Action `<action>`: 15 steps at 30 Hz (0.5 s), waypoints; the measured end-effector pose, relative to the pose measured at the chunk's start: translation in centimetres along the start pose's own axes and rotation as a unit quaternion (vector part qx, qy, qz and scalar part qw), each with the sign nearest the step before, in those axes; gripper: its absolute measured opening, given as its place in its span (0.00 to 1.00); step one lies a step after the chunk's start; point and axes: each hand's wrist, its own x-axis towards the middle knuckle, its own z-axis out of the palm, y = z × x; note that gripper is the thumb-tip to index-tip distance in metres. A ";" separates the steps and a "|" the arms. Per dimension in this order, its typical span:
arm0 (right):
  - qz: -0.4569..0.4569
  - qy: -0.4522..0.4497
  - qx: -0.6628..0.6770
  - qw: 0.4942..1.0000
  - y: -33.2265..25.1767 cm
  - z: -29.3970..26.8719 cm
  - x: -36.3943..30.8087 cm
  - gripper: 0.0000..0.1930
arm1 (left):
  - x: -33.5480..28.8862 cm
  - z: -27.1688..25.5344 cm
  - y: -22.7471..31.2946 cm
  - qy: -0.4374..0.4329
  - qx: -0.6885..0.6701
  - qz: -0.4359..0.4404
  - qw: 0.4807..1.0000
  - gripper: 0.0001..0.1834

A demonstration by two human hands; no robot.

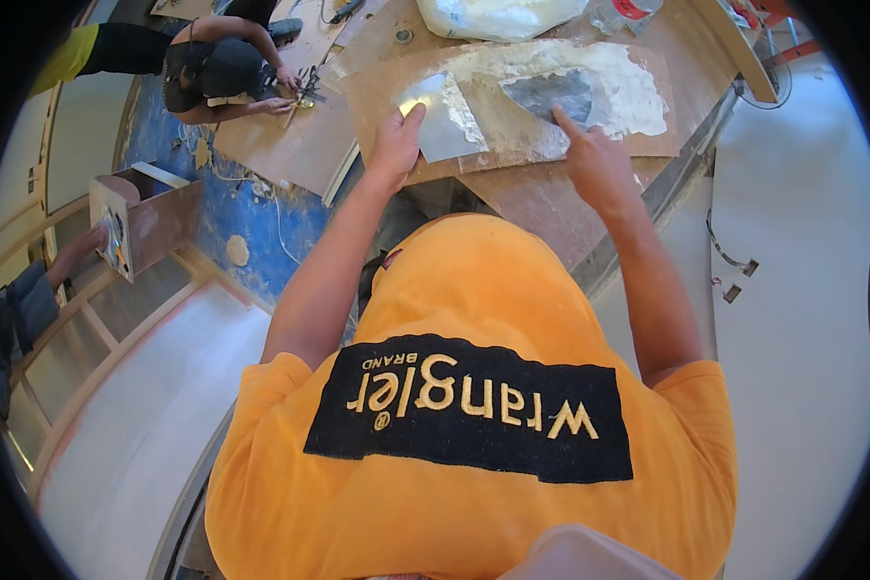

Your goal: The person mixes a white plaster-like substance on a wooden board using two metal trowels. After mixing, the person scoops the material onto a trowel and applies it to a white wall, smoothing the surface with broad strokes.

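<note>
My left hand (396,145) is closed on a wide, shiny metal putty knife (439,114), with white paste along its right edge. My right hand (599,166) is closed round a second, greyish putty knife (563,95), its index finger stretched along the tool; the handle is hidden in the grip. That blade lies in a thick spread of white putty (638,97). Under both tools is a brown board (662,143), smeared with the putty over much of its middle and right.
A white plastic bag (498,17) and a clear container (621,14) stand behind the board. At the far left a person (224,72) in a dark cap bends over small tools. Another person's hand (95,239) touches a wooden box (159,227). Wires (730,253) lie on the right.
</note>
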 end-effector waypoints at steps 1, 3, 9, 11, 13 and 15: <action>-0.003 0.031 0.003 1.000 -0.6 0.7 0.6 0.33 | 0.7 -0.2 0.1 0.002 0.015 0.011 1.000 0.19; -0.001 -0.040 -0.006 0.999 0.9 -0.3 -0.5 0.33 | 1.8 -0.8 0.5 0.019 0.109 -0.002 0.994 0.19; -0.055 -0.027 0.000 0.998 2.4 -3.1 0.6 0.34 | 7.6 -3.1 0.6 0.011 0.150 0.017 0.988 0.21; 0.000 -0.026 0.016 1.000 0.4 -2.2 2.4 0.33 | 9.2 -3.1 1.2 -0.022 0.196 0.017 0.980 0.22; -0.001 -0.052 0.008 0.999 1.3 -0.1 1.4 0.33 | 10.0 -1.7 2.6 -0.043 0.231 0.026 0.972 0.24; -0.023 -0.078 -0.001 0.997 1.9 -1.4 0.8 0.33 | 11.0 -1.0 3.6 -0.043 0.276 0.070 0.957 0.25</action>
